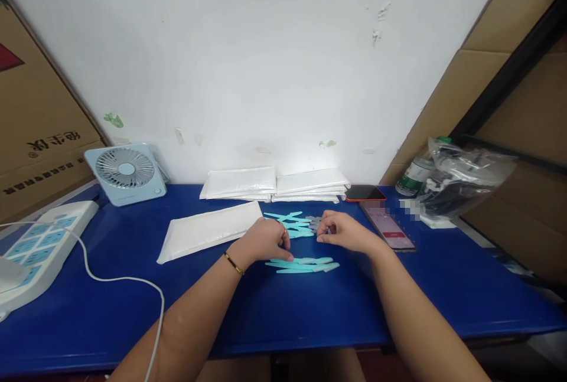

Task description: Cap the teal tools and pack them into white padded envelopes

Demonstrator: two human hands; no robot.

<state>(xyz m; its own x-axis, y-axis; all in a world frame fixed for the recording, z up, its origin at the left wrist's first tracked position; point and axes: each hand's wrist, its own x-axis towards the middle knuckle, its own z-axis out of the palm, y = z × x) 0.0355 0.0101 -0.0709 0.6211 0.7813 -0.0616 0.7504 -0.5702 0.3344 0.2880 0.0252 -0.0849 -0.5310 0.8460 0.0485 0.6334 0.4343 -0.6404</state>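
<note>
Several thin teal sticks with pale ends (305, 265) lie side by side on the blue table (310, 311). Behind them is a looser, crossed pile of teal sticks (295, 216), with small translucent grey pieces (313, 222) at its right. My left hand (268, 241) is over the left ends of the sticks, fingers curled down; what its fingertips hold, if anything, is hidden. My right hand (341, 231) is beside the grey pieces, thumb and fingers bent close together around something too small to make out. A white padded envelope (204, 231) lies left of my left hand.
White envelopes (241, 182) are stacked against the wall. Two phones (365, 193), a bottle (415, 175) and a plastic bag (463, 184) are at the right. A blue fan (126, 174), power strip (48, 246) and white cable (119, 279) are at the left.
</note>
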